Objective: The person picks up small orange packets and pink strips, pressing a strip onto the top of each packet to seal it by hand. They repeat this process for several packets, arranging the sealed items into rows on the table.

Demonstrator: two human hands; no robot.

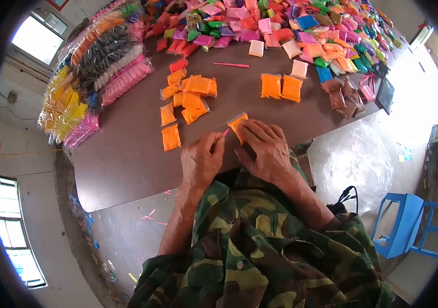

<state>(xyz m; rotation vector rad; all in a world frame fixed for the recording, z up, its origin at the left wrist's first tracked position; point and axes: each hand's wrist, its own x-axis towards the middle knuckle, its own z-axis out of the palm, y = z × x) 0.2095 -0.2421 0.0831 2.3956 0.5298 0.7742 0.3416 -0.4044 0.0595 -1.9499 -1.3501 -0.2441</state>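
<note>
My left hand (202, 158) is closed at the table's front edge, with the tip of a small pink stick (225, 132) poking out between thumb and forefinger. Beside it, my right hand (266, 149) has its fingers over a small clear packet of orange material (236, 122), its thumb spread lower down. Part of that packet is hidden under the fingers. Left of the hands lies a loose group of similar orange packets (193, 100). Two more orange packets (281, 88) rest side by side beyond my right hand.
A big heap of coloured packets (260, 23) covers the table's far side. Bagged rows of packets (96, 66) are stacked at the left. Another pink stick (231, 64) lies mid-table. Brown packets (343, 97) sit near the right edge. A blue stool (401, 223) stands on the floor.
</note>
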